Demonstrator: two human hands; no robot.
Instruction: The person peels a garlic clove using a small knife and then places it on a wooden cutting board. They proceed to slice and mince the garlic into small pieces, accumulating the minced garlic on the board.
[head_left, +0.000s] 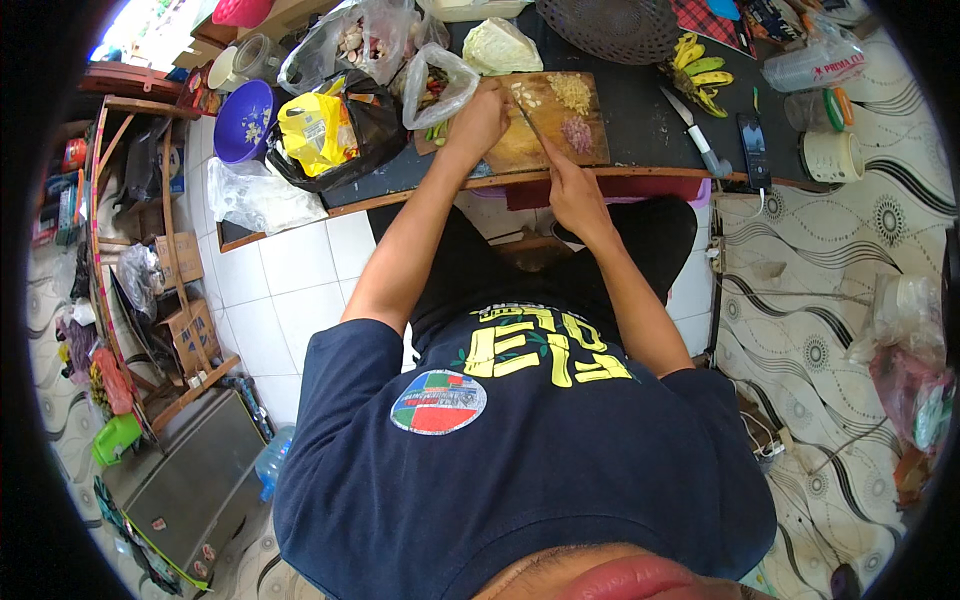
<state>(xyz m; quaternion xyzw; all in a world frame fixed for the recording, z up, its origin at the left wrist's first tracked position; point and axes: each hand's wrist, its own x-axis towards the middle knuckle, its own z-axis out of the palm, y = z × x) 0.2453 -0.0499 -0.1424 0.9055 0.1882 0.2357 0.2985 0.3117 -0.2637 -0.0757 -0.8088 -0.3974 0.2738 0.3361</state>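
My right hand grips a knife, its blade slanting over a wooden cutting board. On the board's left part rests my left hand, fingers bent close to the blade's tip; whatever lies under them is hidden. Pale pieces that look like sliced garlic lie just beyond the blade. At the far right corner is a heap of finely chopped yellowish pieces. Nearer me sits a small heap of chopped pink shallot or onion. Some green pieces show left of my left wrist.
A cut cabbage stands behind the board, near plastic bags of garlic and chillies. Leftward are a black bag and purple bowl. Rightward lie bananas, a second knife and a phone.
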